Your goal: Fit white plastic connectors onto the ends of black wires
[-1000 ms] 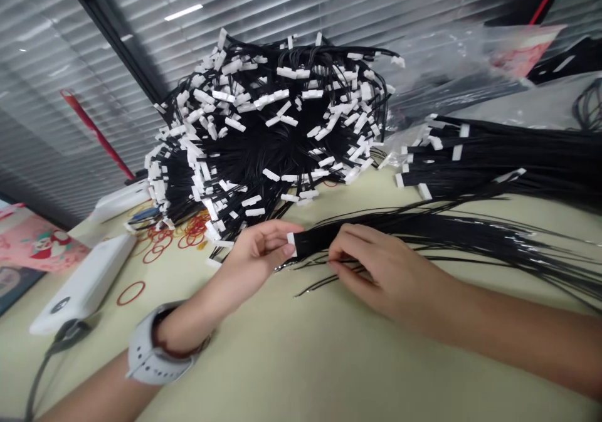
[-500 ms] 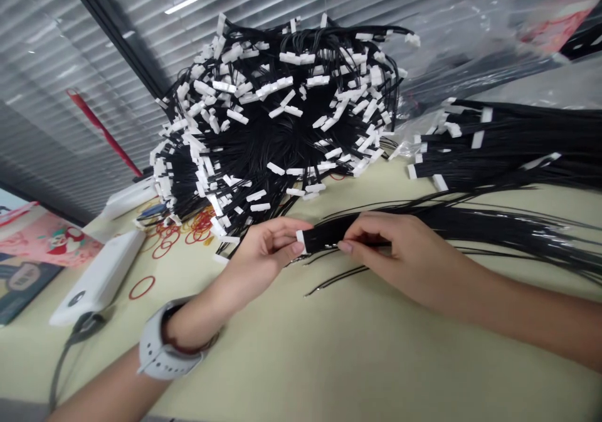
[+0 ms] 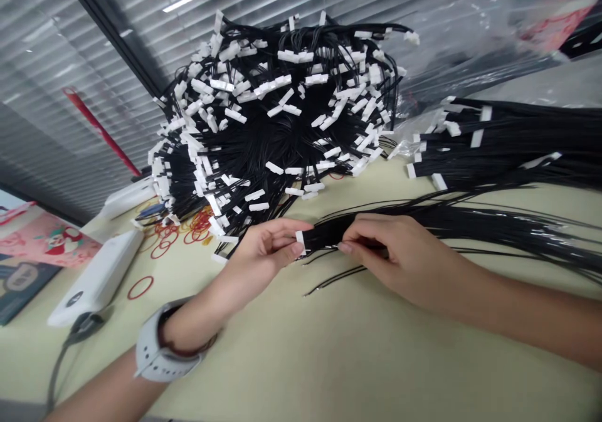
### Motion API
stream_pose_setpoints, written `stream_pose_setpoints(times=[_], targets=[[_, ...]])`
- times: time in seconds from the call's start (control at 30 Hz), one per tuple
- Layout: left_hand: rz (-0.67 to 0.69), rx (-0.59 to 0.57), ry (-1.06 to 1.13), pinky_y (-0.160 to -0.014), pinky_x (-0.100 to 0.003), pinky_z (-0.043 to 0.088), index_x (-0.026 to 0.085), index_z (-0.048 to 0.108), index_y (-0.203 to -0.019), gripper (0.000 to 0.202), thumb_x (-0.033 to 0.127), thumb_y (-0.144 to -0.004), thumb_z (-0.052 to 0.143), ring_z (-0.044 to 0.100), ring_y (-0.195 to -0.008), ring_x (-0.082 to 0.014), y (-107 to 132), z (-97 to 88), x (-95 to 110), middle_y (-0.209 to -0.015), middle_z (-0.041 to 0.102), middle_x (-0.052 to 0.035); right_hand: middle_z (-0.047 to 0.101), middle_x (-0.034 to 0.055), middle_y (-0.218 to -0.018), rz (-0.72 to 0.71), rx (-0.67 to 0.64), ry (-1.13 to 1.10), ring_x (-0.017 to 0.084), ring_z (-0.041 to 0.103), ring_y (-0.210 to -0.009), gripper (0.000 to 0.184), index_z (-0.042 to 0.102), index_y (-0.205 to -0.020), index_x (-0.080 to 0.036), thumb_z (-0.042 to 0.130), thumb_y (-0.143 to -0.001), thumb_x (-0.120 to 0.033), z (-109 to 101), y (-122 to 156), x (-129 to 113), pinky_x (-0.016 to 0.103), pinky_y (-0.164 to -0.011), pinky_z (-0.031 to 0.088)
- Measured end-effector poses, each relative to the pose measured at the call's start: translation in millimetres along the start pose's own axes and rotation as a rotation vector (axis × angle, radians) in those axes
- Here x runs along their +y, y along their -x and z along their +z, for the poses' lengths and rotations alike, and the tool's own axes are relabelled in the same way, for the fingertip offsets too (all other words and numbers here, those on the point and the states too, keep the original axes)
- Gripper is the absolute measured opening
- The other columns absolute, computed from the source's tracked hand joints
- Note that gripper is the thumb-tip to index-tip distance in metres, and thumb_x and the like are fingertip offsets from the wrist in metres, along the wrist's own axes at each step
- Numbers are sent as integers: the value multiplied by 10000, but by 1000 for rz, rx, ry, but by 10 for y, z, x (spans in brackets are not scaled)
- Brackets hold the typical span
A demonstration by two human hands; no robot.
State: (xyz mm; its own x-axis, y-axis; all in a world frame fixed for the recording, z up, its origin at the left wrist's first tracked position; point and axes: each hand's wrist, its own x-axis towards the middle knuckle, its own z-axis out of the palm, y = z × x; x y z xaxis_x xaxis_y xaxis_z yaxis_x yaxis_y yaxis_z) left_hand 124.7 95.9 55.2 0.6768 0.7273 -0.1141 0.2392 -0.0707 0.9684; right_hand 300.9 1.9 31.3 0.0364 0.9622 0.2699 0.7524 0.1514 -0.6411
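Observation:
My left hand (image 3: 266, 253) pinches a small white connector (image 3: 300, 241) at the end of a flat run of black wires (image 3: 324, 236). My right hand (image 3: 399, 256) is closed on the same black wires just right of the connector, fingertips pressed together. One loose black wire (image 3: 336, 279) lies on the table below my hands. The wires stretch away to the right into a spread of loose black wires (image 3: 508, 231). A grey watch (image 3: 153, 350) sits on my left wrist.
A big heap of black wire harnesses with white connectors (image 3: 277, 121) rises behind my hands. More bundled harnesses (image 3: 508, 143) lie at the right, clear plastic bags (image 3: 470, 46) behind them. Red rubber bands (image 3: 169, 234), a white power bank (image 3: 96, 278) and a pink card (image 3: 47, 240) lie at the left.
My right hand lifted from the loose wire on the table and pinched the black wires beside the connector. The view shifted slightly; my left hand keeps its hold.

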Motion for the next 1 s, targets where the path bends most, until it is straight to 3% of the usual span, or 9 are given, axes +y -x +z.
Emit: stream_pose_setpoints(times=[0.5, 1.0], targets=[[7, -22, -21, -594, -214, 420, 162, 638, -938, 199, 114, -747, 613, 532, -616, -104, 3, -13, -38, -654, 601, 18, 564, -12, -702, -44, 13, 20, 95, 487, -596, 156, 574, -707, -187, 476, -828, -189, 2, 4, 4, 231, -541, 340], [-15, -37, 7, -577, -196, 405, 176, 658, -944, 211, 141, -737, 637, 526, -608, -93, 42, 19, -5, -659, 609, 19, 536, -27, -623, -14, -9, -93, 74, 432, -520, 162, 551, -676, -171, 484, -819, -208, -1, -5, -61, 229, -520, 321]])
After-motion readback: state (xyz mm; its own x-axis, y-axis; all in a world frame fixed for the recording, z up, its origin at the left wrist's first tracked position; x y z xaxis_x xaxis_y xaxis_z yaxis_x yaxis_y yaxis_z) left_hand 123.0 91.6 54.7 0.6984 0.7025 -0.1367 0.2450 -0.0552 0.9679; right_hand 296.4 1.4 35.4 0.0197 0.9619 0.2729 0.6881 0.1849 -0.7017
